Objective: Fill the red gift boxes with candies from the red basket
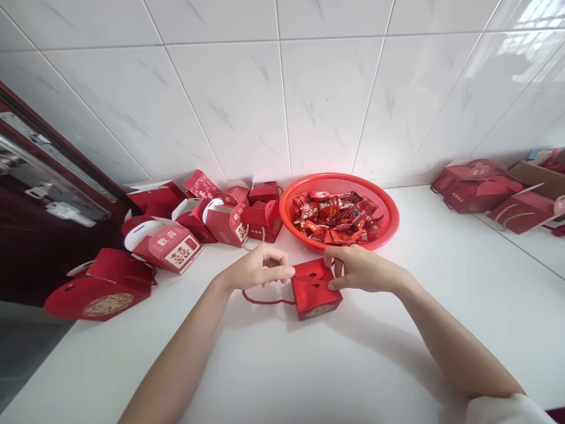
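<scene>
A small red gift box (314, 297) stands on the white counter in front of me, its top flaps folded over and a round pale emblem on its near side. My right hand (364, 268) grips the box by its right side, thumb on the near edge and fingers at the far edge. At the box's left corner is my left hand (260, 268), fingers curled and thumb and forefinger close together. Whether those fingertips pinch the flap or the cord is hidden. A dark red twisted cord (269, 302) curves from the box's left side, passing beneath my left hand.
Just behind the box sits a red plastic basket (395, 221) full of wrapped candies (338, 215). Several open red boxes (165, 244) line the counter (282, 365) on the left. More red boxes (477, 188) stand at the far right. A tiled wall (331, 106) closes off the back.
</scene>
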Available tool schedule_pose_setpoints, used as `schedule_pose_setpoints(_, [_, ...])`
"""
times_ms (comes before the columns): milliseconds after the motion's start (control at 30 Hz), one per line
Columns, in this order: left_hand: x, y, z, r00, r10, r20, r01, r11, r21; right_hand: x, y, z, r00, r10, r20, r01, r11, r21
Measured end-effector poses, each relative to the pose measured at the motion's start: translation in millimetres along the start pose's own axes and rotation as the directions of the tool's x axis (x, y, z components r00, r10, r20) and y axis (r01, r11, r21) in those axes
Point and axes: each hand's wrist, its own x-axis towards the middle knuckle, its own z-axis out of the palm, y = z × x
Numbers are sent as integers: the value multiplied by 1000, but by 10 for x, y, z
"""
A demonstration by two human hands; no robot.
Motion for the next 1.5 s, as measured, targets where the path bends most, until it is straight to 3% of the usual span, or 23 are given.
schedule_pose_setpoints(67, [1,70,72,992,8,-130,13,987,157,3,6,4,1000,-12,-2,12,1000,8])
schedule_pose_setpoints(133, [-17,121,137,986,7,-167,41,959,280,5,16,8,1000,-30,-6,30,999,15])
schedule_pose_setpoints(333, [-104,206,288,989,-132,-74,151,854,497,-5,35,7,996,-89,-17,90,996,30])
schedule_pose_setpoints(500, [-75,215,355,985,-152,-77,170,860,482,-12,14,-5,996,-94,7,94,994,64])
schedule_pose_setpoints(1233, [-51,161,333,981,-180,-68,192,875,444,0,-28,13,999,-45,30,44,997,57])
schedule_pose_setpoints(1500, [-60,111,139,988,-152,-27,152,933,326,-12,-41,3,999,-37,34,36,999,34])
